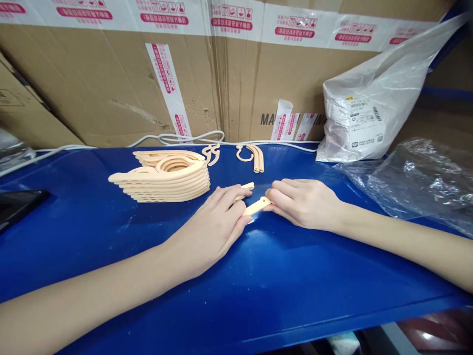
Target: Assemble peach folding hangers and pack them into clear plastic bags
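Cream plastic hanger arms [254, 206] lie between my two hands, low over the blue table. My left hand [218, 222] is closed round them, thumb in front and fingers over the top; a second cream end [248, 186] pokes out past its fingertips. With its fingertips, my right hand [305, 203] pinches the end that has a small round hole. Behind my left hand stands a stack of cream folding hangers [170, 182]. Farther back lie a loose hook [244, 154], a pair of curved arms [257, 159] and several small hook pieces [211, 154].
Large cardboard boxes [185, 74] wall off the back of the blue table [281, 291]. A white cable [177, 139] runs along their foot. At the right are a white mailing bag [365, 108] and crumpled clear plastic [414, 172]. A dark phone-like object [22, 207] sits at the left edge.
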A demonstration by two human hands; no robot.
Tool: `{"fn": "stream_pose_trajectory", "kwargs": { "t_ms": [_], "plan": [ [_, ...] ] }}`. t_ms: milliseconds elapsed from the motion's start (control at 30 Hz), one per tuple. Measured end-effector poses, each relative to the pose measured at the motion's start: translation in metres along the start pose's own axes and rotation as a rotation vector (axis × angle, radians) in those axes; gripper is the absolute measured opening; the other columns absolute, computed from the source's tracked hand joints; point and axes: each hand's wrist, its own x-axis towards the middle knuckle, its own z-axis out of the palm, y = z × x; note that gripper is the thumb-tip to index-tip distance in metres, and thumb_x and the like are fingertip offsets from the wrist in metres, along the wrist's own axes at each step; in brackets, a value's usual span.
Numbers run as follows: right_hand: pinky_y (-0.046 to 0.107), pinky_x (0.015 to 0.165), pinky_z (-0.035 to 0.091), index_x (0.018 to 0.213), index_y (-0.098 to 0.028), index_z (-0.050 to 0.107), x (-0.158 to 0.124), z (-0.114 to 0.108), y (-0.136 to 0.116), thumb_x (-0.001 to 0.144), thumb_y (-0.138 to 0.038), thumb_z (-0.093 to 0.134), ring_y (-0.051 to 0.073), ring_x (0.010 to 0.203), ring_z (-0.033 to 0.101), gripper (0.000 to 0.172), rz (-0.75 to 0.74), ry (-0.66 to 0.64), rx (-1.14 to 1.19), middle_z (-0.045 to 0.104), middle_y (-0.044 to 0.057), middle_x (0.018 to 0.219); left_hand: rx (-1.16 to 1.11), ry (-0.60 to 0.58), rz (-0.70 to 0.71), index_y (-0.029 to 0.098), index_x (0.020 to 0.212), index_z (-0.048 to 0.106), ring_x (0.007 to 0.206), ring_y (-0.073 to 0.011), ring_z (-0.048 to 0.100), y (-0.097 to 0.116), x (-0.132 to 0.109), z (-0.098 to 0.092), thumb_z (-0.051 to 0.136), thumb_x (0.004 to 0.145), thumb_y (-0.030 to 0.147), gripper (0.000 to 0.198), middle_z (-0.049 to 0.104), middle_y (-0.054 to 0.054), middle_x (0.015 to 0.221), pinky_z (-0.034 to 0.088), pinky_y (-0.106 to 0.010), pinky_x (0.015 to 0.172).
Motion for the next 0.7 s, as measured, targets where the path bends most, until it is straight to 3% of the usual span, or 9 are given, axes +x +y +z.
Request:
{"fn": "stream_pose_trajectory", "kwargs": {
  "t_ms": [433,700],
  "plan": [
    [0.028,0.053,0.033,0.077,-0.018,0.058,0.0013,-0.0029,0.0047,0.103,-0.032,0.041,0.015,0.057,0.043,0.034,-0.133,0.101,-0.216,0.054,-0.001,0.062,0.000,0.003,0.006,0.011,0.097,0.057,0.130,-0.0277,0.045,0.0009,0.0007,-0.0010,0.031,0.106,0.022,0.029,0.052,-0.016,0.135,0.040,-0.048,0.111],
    [0.028,0.056,0.036,0.074,-0.017,0.062,0.0004,0.0011,0.0024,0.102,-0.036,0.039,0.014,0.058,0.046,0.041,-0.017,0.074,0.023,0.056,0.001,0.067,-0.008,-0.006,-0.005,0.013,0.088,0.054,0.130,-0.0278,0.045,0.0018,0.0008,-0.0005,0.031,0.105,0.022,0.030,0.053,-0.015,0.135,0.040,-0.047,0.111]
  ]
}}
